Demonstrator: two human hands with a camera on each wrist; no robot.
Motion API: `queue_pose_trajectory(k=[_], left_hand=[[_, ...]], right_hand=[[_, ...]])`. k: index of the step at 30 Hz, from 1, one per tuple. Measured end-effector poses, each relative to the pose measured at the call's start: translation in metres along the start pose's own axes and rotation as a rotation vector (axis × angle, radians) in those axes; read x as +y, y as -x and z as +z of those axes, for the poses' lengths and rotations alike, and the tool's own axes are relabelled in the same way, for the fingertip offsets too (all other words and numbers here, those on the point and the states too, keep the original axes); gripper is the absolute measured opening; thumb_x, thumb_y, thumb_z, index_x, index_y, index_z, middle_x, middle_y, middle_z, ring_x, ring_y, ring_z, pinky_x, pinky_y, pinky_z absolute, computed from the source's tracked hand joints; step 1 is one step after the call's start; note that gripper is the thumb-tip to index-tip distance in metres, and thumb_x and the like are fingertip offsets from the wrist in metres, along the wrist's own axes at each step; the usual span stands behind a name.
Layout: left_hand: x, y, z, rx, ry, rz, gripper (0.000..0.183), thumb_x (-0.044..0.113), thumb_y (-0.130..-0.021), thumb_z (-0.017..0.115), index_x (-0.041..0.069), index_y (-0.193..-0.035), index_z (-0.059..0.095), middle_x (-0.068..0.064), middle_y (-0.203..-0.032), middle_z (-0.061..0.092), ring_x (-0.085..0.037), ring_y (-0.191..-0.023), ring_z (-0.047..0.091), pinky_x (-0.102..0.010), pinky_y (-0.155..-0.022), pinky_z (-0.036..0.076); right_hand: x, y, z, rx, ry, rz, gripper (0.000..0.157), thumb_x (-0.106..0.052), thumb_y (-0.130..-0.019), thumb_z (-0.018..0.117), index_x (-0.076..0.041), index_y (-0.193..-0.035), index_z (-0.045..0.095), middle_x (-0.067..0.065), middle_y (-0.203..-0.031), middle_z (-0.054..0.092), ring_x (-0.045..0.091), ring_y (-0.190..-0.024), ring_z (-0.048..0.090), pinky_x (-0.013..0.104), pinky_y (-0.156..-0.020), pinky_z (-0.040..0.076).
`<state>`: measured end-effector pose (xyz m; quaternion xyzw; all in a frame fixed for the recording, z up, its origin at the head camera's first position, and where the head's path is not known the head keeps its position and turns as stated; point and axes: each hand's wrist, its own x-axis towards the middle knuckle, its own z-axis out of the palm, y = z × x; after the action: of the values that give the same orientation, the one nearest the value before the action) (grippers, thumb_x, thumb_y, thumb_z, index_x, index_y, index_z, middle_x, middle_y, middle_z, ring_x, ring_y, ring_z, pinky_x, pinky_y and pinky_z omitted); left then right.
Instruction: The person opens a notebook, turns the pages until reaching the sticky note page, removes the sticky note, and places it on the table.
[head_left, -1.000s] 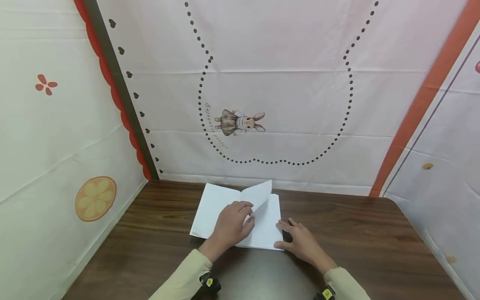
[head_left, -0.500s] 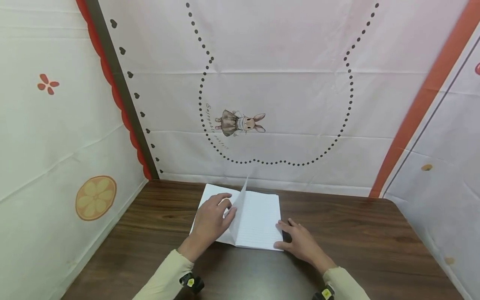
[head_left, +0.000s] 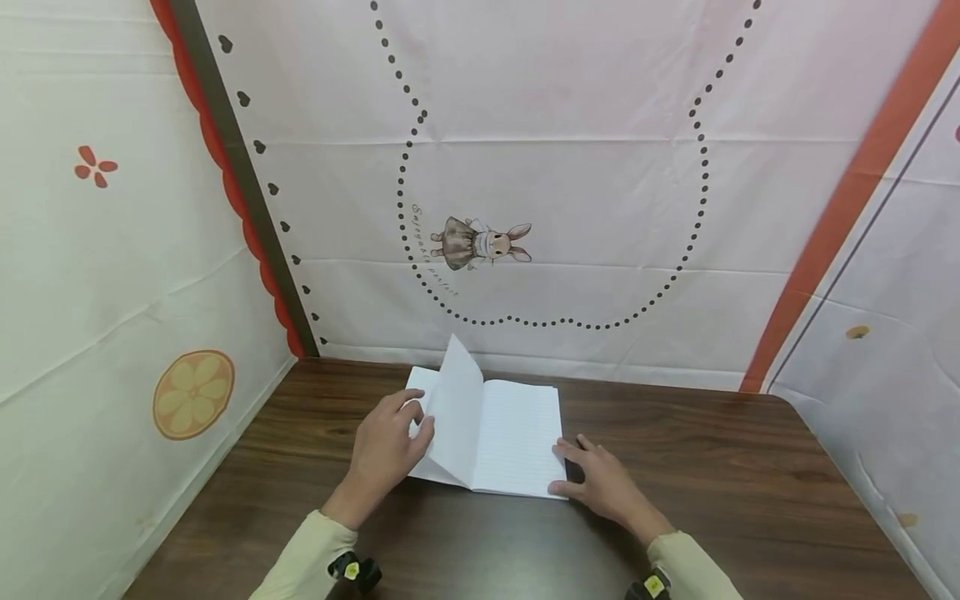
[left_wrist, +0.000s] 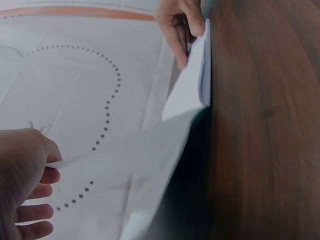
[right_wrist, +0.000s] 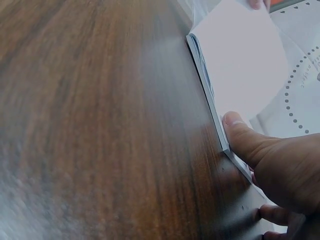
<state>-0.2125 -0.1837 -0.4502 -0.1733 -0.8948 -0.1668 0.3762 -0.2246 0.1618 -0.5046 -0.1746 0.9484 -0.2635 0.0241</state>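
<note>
A lined notebook (head_left: 517, 437) lies spread on the table, with one white page (head_left: 457, 408) standing up from its spine and leaning left. My left hand (head_left: 390, 437) pinches that page near its outer edge, thumb against forefinger; the left wrist view shows the other fingers (left_wrist: 37, 212) loosely bent below the page. At the lower right corner of the notebook is my right hand (head_left: 603, 479). Its thumb (right_wrist: 240, 132) presses on the top sheet in the right wrist view, and its forefinger touches the right edge higher up.
The dark wood-grain table (head_left: 720, 475) extends around the notebook. A printed cloth wall (head_left: 600, 208) with a rabbit picture rises behind its back edge. More cloth (head_left: 112, 292) hangs at the left and right sides.
My left hand has moved left, swinging the page from the right side of the notebook past upright and over to the left. The right hand stays at the corner.
</note>
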Motion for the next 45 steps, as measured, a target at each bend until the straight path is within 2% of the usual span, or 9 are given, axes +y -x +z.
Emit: queue_pose_trajectory(k=[9,14,24,32,35,40,42,45], left_hand=[[-0.027,0.023,0.004,-0.047,-0.041,-0.026,0.026,0.012,-0.081,0.078,0.012,-0.063,0.058,-0.014,-0.111,0.074,-0.031,-0.096,0.070,-0.036,-0.060,0.054],[-0.037,0.032,0.010,-0.095,-0.076,-0.042,0.025,0.010,-0.080,0.077,0.011,-0.063,0.059,-0.016,-0.108,0.074,-0.034,-0.095,0.070,-0.042,-0.064,0.057],[-0.044,0.045,0.021,-0.258,-0.125,-0.118,0.025,0.014,-0.083,0.077,0.010,-0.065,0.061,-0.017,-0.113,0.072,-0.037,-0.103,0.068,-0.050,-0.077,0.058],[-0.047,0.048,0.023,-0.386,-0.154,-0.190,0.022,0.016,-0.086,0.072,0.010,-0.068,0.062,-0.016,-0.118,0.071,-0.037,-0.109,0.066,-0.051,-0.087,0.056],[-0.047,0.047,0.022,-0.420,-0.152,-0.218,0.023,0.018,-0.086,0.072,0.011,-0.068,0.060,-0.016,-0.116,0.071,-0.037,-0.105,0.065,-0.050,-0.082,0.056],[-0.046,0.046,0.022,-0.438,-0.151,-0.252,0.026,0.022,-0.087,0.072,0.013,-0.069,0.055,-0.012,-0.099,0.067,-0.028,-0.083,0.059,-0.042,-0.064,0.049],[-0.046,0.046,0.023,-0.433,-0.150,-0.264,0.024,0.024,-0.086,0.073,0.012,-0.074,0.055,-0.011,-0.095,0.065,-0.026,-0.078,0.055,-0.040,-0.062,0.047],[-0.047,0.047,0.024,-0.410,-0.150,-0.265,0.024,0.025,-0.085,0.077,0.007,-0.088,0.061,-0.013,-0.099,0.066,-0.029,-0.083,0.059,-0.045,-0.068,0.052]], right_hand=[[0.000,0.001,0.000,0.000,-0.006,0.001,0.072,-0.048,-0.082,0.081,-0.012,-0.141,0.063,0.006,-0.150,0.056,0.043,-0.146,0.038,0.068,-0.114,0.031],[0.000,0.001,-0.001,-0.007,-0.018,0.006,0.071,-0.047,-0.082,0.081,-0.011,-0.141,0.063,0.006,-0.151,0.055,0.043,-0.147,0.037,0.067,-0.115,0.029],[0.000,-0.001,-0.001,0.005,-0.019,-0.015,0.071,-0.046,-0.083,0.081,-0.010,-0.141,0.062,0.007,-0.150,0.056,0.043,-0.147,0.036,0.067,-0.116,0.028],[-0.001,-0.004,0.001,0.009,-0.026,-0.034,0.070,-0.047,-0.084,0.081,-0.011,-0.141,0.063,0.007,-0.151,0.055,0.043,-0.148,0.036,0.065,-0.118,0.027],[0.000,-0.004,0.002,0.012,-0.021,-0.036,0.070,-0.047,-0.083,0.081,-0.010,-0.141,0.063,0.007,-0.150,0.055,0.043,-0.147,0.036,0.065,-0.118,0.028],[0.001,-0.002,0.002,0.016,-0.020,-0.022,0.070,-0.047,-0.083,0.081,-0.011,-0.141,0.063,0.006,-0.151,0.055,0.042,-0.148,0.036,0.065,-0.117,0.029],[0.002,-0.002,0.002,0.013,-0.018,-0.016,0.070,-0.048,-0.083,0.081,-0.012,-0.141,0.063,0.006,-0.151,0.055,0.042,-0.148,0.036,0.066,-0.117,0.029],[0.002,-0.001,0.001,0.006,-0.019,-0.009,0.070,-0.048,-0.083,0.081,-0.012,-0.141,0.063,0.006,-0.152,0.054,0.042,-0.148,0.035,0.066,-0.117,0.028]])
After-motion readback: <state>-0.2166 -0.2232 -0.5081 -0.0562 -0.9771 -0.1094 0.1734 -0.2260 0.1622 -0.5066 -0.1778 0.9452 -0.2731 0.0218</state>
